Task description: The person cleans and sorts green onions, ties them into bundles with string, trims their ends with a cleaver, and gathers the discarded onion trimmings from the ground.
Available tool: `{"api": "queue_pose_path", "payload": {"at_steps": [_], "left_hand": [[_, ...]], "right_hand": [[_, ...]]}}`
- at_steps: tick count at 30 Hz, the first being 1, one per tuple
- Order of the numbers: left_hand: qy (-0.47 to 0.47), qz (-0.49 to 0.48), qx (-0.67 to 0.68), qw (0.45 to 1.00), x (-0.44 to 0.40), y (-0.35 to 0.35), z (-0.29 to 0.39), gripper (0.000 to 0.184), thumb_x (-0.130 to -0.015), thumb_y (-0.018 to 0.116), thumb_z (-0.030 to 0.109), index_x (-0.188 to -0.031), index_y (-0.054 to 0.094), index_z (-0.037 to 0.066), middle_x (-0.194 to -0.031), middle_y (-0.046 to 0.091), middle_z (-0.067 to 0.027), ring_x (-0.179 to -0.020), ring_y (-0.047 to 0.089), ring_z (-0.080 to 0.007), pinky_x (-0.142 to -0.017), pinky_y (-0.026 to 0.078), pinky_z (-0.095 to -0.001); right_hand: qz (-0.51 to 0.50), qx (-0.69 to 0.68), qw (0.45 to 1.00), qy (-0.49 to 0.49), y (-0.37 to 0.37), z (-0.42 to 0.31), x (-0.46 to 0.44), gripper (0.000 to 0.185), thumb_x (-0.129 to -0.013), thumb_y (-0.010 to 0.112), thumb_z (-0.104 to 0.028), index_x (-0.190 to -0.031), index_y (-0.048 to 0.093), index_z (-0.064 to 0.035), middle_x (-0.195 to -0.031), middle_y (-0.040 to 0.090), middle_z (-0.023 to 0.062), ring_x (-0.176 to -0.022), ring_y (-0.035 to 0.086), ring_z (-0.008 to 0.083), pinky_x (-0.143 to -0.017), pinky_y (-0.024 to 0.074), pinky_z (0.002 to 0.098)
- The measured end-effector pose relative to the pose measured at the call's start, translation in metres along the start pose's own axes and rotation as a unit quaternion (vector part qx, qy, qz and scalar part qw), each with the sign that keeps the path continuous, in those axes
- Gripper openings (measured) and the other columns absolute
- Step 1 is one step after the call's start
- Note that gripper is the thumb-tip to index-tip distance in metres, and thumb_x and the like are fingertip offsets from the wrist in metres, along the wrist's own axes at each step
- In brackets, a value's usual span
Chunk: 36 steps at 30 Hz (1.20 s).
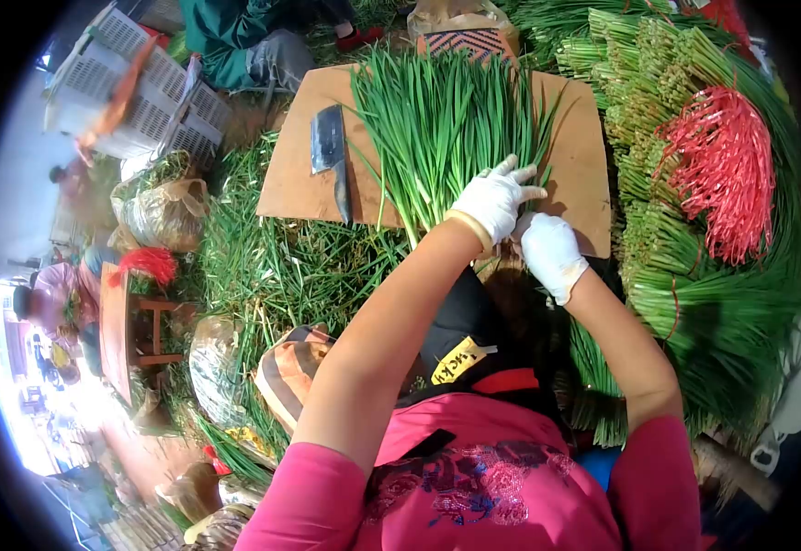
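A broad pile of green garlic chives (446, 119) lies fanned out on a brown board (577, 156), leaves pointing away from me. My left hand (497, 197), in a white glove, rests on the right part of the pile with its fingers spread. Close beside it, at the board's near edge, my gloved right hand (552, 253) has its fingers curled in by the stem ends. What those fingers hold, if anything, is hidden. A cleaver (329, 147) with a dark handle lies flat on the left side of the board, apart from both hands.
Tied chive bundles (658, 193) are stacked along the right, with a heap of red plastic strips (722, 170) on top. Loose green trimmings (263, 257) cover the ground at left. White crates (134, 83) stand at the upper left; a person in a green sleeve (226, 46) sits beyond the board.
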<state>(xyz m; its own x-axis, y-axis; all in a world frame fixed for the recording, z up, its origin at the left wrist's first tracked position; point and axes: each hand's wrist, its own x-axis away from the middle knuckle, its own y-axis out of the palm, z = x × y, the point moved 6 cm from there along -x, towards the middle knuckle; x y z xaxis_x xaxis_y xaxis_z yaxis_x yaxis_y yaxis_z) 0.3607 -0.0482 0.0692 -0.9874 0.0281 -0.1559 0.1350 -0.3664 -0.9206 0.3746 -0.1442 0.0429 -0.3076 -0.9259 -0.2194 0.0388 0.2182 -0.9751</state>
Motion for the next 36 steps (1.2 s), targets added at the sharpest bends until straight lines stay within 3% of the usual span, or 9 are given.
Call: {"api": "queue_pose_path", "payload": {"at_steps": [5,9,11,13,17,20,26,30,36], "left_hand": [[-0.049,-0.162,-0.027,0.985,-0.017,0.03,-0.017,0.04,-0.084,0.057,0.024,-0.124,0.059,0.023,-0.146,0.038,-0.0007,-0.138,0.027,-0.0295,-0.113,0.023,-0.0404],[-0.056,-0.197,0.005,0.979,-0.018,0.022,-0.016,0.039,-0.084,0.057,0.024,-0.122,0.061,0.022,-0.147,0.037,0.0008,-0.139,0.025,-0.0276,-0.113,0.022,-0.0394],[-0.045,-0.163,0.003,0.986,-0.017,0.021,-0.014,0.041,-0.079,0.053,0.009,-0.118,0.063,0.019,-0.142,0.044,-0.0035,-0.135,0.033,-0.0261,-0.112,0.026,-0.0384],[-0.018,0.005,0.166,0.986,-0.018,-0.009,-0.022,0.048,-0.073,0.051,-0.003,-0.115,0.064,0.016,-0.135,0.05,-0.0078,-0.13,0.04,-0.0273,-0.109,0.032,-0.0373],[-0.125,0.261,0.208,0.934,0.025,-0.089,-0.091,0.057,-0.066,0.053,-0.015,-0.118,0.06,0.008,-0.129,0.055,-0.0098,-0.123,0.049,-0.0237,-0.107,0.036,-0.0312],[-0.421,0.165,0.266,0.851,0.078,-0.074,-0.186,0.058,-0.082,0.06,0.009,-0.137,0.042,0.005,-0.124,0.057,-0.0167,-0.116,0.054,-0.0218,-0.095,0.041,-0.0275],[-0.568,0.155,0.383,0.712,0.096,-0.027,-0.245,0.076,-0.08,0.073,0.039,-0.138,0.036,0.005,-0.105,0.061,-0.0086,-0.09,0.059,-0.0204,-0.076,0.048,-0.0317],[-0.485,0.166,0.465,0.722,0.048,0.001,-0.215,0.089,-0.072,0.076,0.047,-0.137,0.035,0.002,-0.126,0.053,-0.0166,-0.107,0.055,-0.026,-0.087,0.046,-0.0407],[-0.449,0.084,0.504,0.733,0.028,-0.016,-0.144,0.107,-0.066,0.082,0.047,-0.138,0.026,-0.009,-0.127,0.052,-0.0213,-0.115,0.053,-0.0255,-0.093,0.044,-0.0328]], "right_hand": [[0.068,-0.194,0.974,0.099,0.001,0.029,-0.004,0.011,-0.077,0.061,-0.014,-0.076,0.058,-0.0044,-0.071,0.062,0.012,-0.062,0.062,0.0283,-0.056,0.0495,0.0353],[0.044,-0.769,0.596,0.226,-0.049,0.008,0.005,0.009,-0.09,0.055,-0.012,-0.09,0.059,-0.0033,-0.079,0.063,0.001,-0.07,0.061,0.0095,-0.06,0.0484,0.0264],[0.023,-0.775,0.615,0.142,-0.072,-0.05,0.021,0.015,-0.087,0.061,-0.018,-0.083,0.062,-0.0039,-0.078,0.065,0.004,-0.068,0.063,0.0141,-0.06,0.0493,0.0292],[-0.161,-0.392,0.874,-0.238,-0.089,-0.099,0.044,0.011,-0.083,0.065,-0.018,-0.082,0.064,-0.0074,-0.078,0.066,0.0053,-0.067,0.065,0.0176,-0.06,0.0514,0.0295],[-0.04,-0.439,0.895,0.067,-0.074,-0.018,0.028,0.02,-0.078,0.067,-0.02,-0.096,0.062,-0.0117,-0.071,0.06,0.0051,-0.062,0.061,0.0228,-0.056,0.0484,0.0331],[0.035,-0.322,0.929,0.179,-0.066,0.069,0.007,0.026,-0.08,0.066,-0.023,-0.099,0.063,-0.0056,-0.077,0.066,0.0106,-0.068,0.065,0.0269,-0.062,0.0496,0.0348],[-0.075,-0.335,0.87,0.354,0.014,0.156,-0.048,0.05,-0.085,0.055,-0.05,-0.101,0.065,-0.004,-0.081,0.068,0.0161,-0.081,0.065,0.0322,-0.071,0.0484,0.0404],[-0.025,-0.34,0.852,0.399,0.049,0.116,-0.106,0.081,-0.076,0.057,-0.064,-0.129,0.051,-0.0026,-0.12,0.058,0.0231,-0.11,0.057,0.035,-0.094,0.0443,0.038],[-0.109,-0.411,0.832,0.356,0.052,0.055,-0.13,0.079,-0.067,0.067,-0.063,-0.116,0.058,-0.0011,-0.108,0.063,0.024,-0.104,0.06,0.037,-0.088,0.0467,0.0412]]}}
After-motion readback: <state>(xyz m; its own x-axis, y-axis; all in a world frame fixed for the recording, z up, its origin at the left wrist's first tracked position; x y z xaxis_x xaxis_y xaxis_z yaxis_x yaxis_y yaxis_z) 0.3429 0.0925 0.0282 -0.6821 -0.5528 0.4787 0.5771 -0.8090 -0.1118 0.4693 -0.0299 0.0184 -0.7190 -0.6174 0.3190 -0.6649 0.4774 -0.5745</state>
